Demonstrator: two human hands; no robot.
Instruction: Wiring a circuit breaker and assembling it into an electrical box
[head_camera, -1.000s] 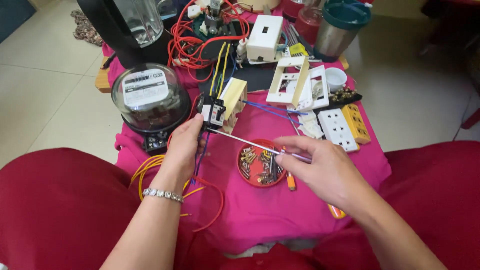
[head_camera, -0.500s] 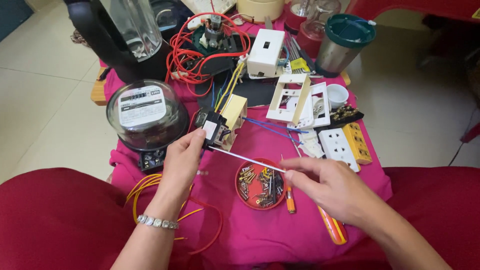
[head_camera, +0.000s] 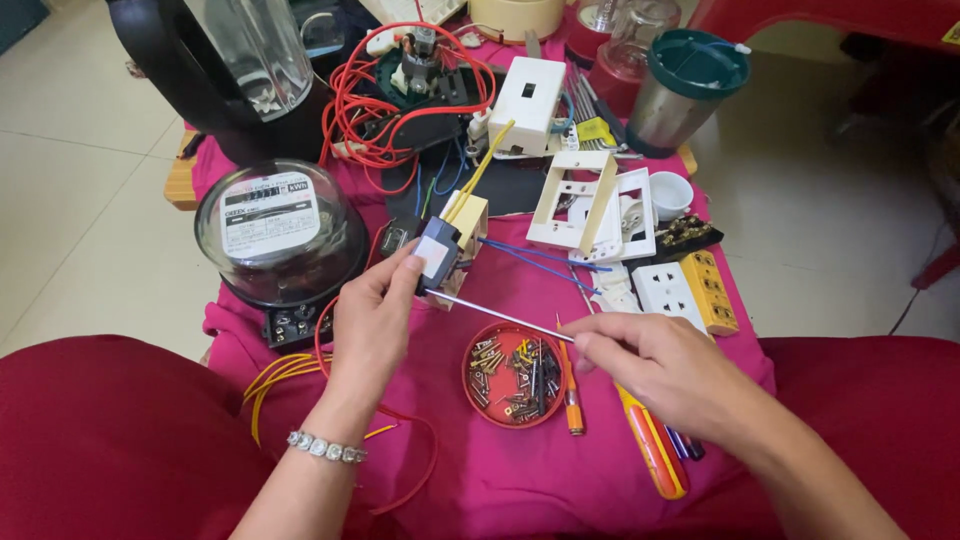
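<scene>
Fingers (head_camera: 400, 285) of my left hand (head_camera: 375, 325) pinch the small dark breaker block (head_camera: 437, 255), thumb on its near face, holding it tilted up off the worktop (head_camera: 520, 480). Cream housing (head_camera: 468, 222) sits right behind the block, touching it; yellow wires (head_camera: 482, 170) rise from it toward the white switch box (head_camera: 528, 105).

Head view, all places taken from the breaker block:
- My right hand (head_camera: 665, 370), lower right of the block, fingers closed narrow around the thin metal screwdriver shaft (head_camera: 495, 314). Shaft runs up-left; its tip meets the block's underside just beside my left thumb.
- Round red dish of screws (head_camera: 513, 373) lies below the shaft, near, not touching it.
- Small orange screwdriver (head_camera: 570, 395) at the dish's right edge; a larger yellow-and-orange handle (head_camera: 652, 450) partly under my right hand.
- Blue wires (head_camera: 540, 262) run right from the block toward the white socket frames (head_camera: 590, 205).
- White socket strip (head_camera: 668, 292) and yellow terminal piece (head_camera: 710, 290) further right, well apart.
- Glass-domed electric meter (head_camera: 280, 230) to the left, near my left hand, not touching.
- Red wire tangle (head_camera: 385, 110) and black blender base (head_camera: 240, 75) beyond, far side of the worktop.
- Orange and red wires (head_camera: 290, 375) loop below my left wrist, over the pink cloth.
</scene>
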